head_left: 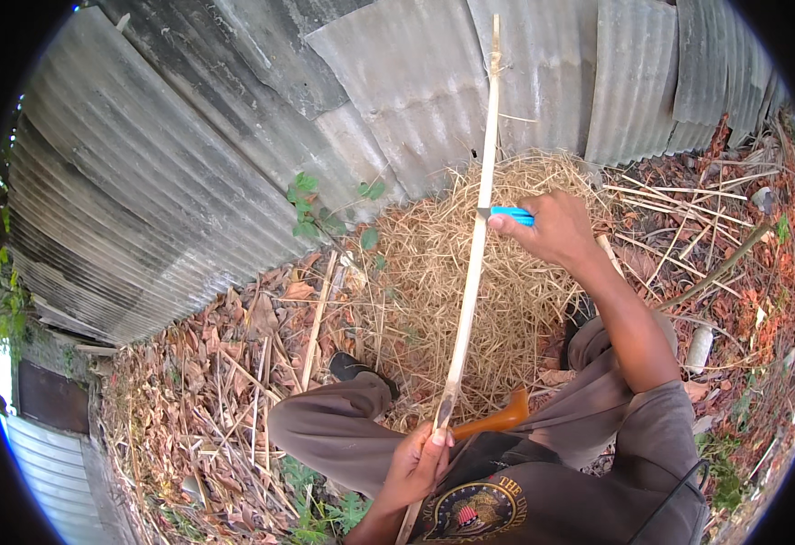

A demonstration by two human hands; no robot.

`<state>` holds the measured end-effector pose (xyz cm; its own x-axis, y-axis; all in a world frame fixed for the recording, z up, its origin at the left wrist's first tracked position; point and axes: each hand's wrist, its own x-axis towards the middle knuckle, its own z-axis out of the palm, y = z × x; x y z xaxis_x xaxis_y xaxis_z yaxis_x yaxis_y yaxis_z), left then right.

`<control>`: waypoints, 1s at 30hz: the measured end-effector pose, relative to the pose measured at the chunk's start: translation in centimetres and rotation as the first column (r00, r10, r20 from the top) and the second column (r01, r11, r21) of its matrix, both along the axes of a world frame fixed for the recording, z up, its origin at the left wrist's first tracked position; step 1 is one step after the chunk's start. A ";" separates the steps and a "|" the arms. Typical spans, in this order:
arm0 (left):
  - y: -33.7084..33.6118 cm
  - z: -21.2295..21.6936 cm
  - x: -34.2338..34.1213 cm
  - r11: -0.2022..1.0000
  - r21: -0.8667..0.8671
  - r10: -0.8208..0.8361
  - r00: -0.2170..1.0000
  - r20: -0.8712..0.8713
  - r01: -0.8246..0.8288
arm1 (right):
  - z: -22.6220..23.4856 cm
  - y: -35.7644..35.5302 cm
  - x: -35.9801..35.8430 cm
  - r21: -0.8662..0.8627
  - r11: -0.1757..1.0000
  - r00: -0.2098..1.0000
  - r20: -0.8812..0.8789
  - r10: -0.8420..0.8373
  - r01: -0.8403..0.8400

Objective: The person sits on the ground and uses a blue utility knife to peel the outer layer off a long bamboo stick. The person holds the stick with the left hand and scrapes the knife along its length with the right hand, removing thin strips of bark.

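Above straw pile, hands grip stick; right apparently holds knife.

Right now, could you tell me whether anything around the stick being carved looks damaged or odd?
Nothing stands out. The left hand grips the long pale stick, the right hand holds a blue-handled knife against it, and shavings lie heaped below.

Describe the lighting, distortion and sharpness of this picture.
Head view: soft, even daylight with no hard shadows; fisheye bends the corrugated metal wall and leaves black corners; overexposed patch at the left rim; the stick and both hands are sharp.
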<state>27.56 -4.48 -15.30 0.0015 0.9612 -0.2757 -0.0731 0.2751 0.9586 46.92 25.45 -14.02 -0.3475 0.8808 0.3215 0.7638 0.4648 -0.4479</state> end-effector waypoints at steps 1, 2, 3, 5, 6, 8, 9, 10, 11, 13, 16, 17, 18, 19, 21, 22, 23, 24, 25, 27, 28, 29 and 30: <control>0.8 0.2 -0.2 0.999 0.037 0.007 0.999 -0.049 -0.005 | 0.4 -1.6 -1.1 0.052 0.995 0.995 0.053 0.081 -0.084; 1.2 0.5 -0.5 0.998 0.065 0.025 0.995 -0.101 -0.018 | 0.4 -3.2 -2.3 0.089 0.980 0.980 0.104 0.170 -0.179; 1.7 0.8 -0.4 0.996 0.071 0.058 0.996 -0.063 -0.054 | 0.8 -4.5 -2.8 0.089 0.962 0.962 0.120 0.245 -0.257; 2.5 1.4 -0.4 0.991 0.094 0.104 0.992 -0.074 -0.097 | 0.6 -6.6 -3.7 0.098 0.926 0.929 0.102 0.355 -0.364; 2.5 1.2 -0.4 0.988 0.120 0.111 0.991 -0.081 -0.101 | 0.4 -7.0 -4.1 0.126 0.913 0.921 0.075 0.382 -0.389; 1.9 2.1 -0.2 0.990 0.090 0.109 0.994 -0.024 -0.106 | -0.4 -7.4 -4.3 0.190 0.900 0.919 0.032 0.393 -0.392; 1.8 1.8 0.0 0.990 0.089 0.105 0.994 0.010 -0.106 | -1.2 -7.4 -4.3 0.225 0.902 0.927 0.012 0.375 -0.368; 1.5 1.1 0.3 0.991 0.088 0.098 0.994 0.043 -0.102 | -1.4 -7.1 -3.9 0.259 0.903 0.934 -0.010 0.357 -0.342; 1.1 0.5 0.1 0.993 0.083 0.076 0.996 0.053 -0.080 | -1.3 -6.1 -3.7 0.252 0.936 0.969 0.047 0.243 -0.247; 0.3 -0.6 0.1 0.993 0.112 0.031 0.994 0.108 -0.043 | -0.1 -2.7 -3.3 0.182 0.982 0.997 0.054 0.046 -0.055; -0.6 -0.5 0.3 0.997 0.073 -0.036 0.989 0.144 0.025 | 0.4 1.3 -1.5 0.069 0.987 0.990 -0.003 -0.144 0.143; -1.0 -0.4 0.1 0.998 0.052 -0.047 0.988 0.144 0.040 | -0.2 1.0 -1.4 0.026 0.992 0.992 -0.005 -0.123 0.123; -1.0 -0.4 0.0 0.998 0.041 -0.046 0.987 0.151 0.040 | -0.5 0.4 -1.6 -0.006 0.996 0.996 -0.002 -0.088 0.088; -1.1 -0.5 -0.1 0.999 0.041 -0.031 0.992 0.121 0.026 | -0.6 -0.8 -1.5 -0.052 0.997 0.999 0.010 -0.053 0.053; -0.7 -0.4 -0.9 0.998 0.047 0.023 0.981 0.191 -0.033 | -0.1 -3.6 -2.8 -0.038 0.992 0.984 0.134 0.120 -0.116; -0.3 -0.4 -1.3 0.997 0.044 0.052 0.971 0.233 -0.064 | 0.1 -5.3 -3.8 -0.005 0.980 0.968 0.154 0.199 -0.201; 0.1 -0.4 -1.5 0.993 0.067 0.076 0.966 0.247 -0.095 | -0.2 -6.9 -4.5 0.014 0.958 0.944 0.179 0.278 -0.285; 0.4 -0.2 -1.6 0.987 0.108 0.089 0.964 0.253 -0.119 | -0.6 -8.3 -5.0 0.037 0.930 0.921 0.155 0.357 -0.366; 0.3 0.0 -1.8 0.988 0.101 0.088 0.957 0.276 -0.119 | -0.9 -9.1 -5.4 0.073 0.888 0.888 0.130 0.442 -0.453; 0.1 -0.3 -1.9 0.993 0.042 0.087 0.916 0.391 -0.113 | -2.2 -9.9 -5.9 0.090 0.875 0.880 0.064 0.471 -0.475; 0.0 -0.5 -1.9 0.995 -0.006 0.090 0.873 0.479 -0.099 | -2.6 -9.9 -6.1 0.105 0.868 0.874 0.031 0.485 -0.485; 0.0 -0.8 -1.7 0.995 -0.052 0.096 0.821 0.563 -0.080 | -2.8 -9.5 -5.7 0.137 0.856 0.867 0.087 0.490 -0.498; -0.1 -0.9 -1.6 0.994 -0.088 0.105 0.810 0.577 -0.066 | -2.9 -8.6 -5.5 0.130 0.900 0.908 0.106 0.405 -0.416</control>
<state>25.95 -4.59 -16.21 0.0986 0.9465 -0.3073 -0.6358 0.2974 0.7122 41.38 16.81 -16.95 -0.6962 0.5995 0.3948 0.5192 0.8003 -0.2998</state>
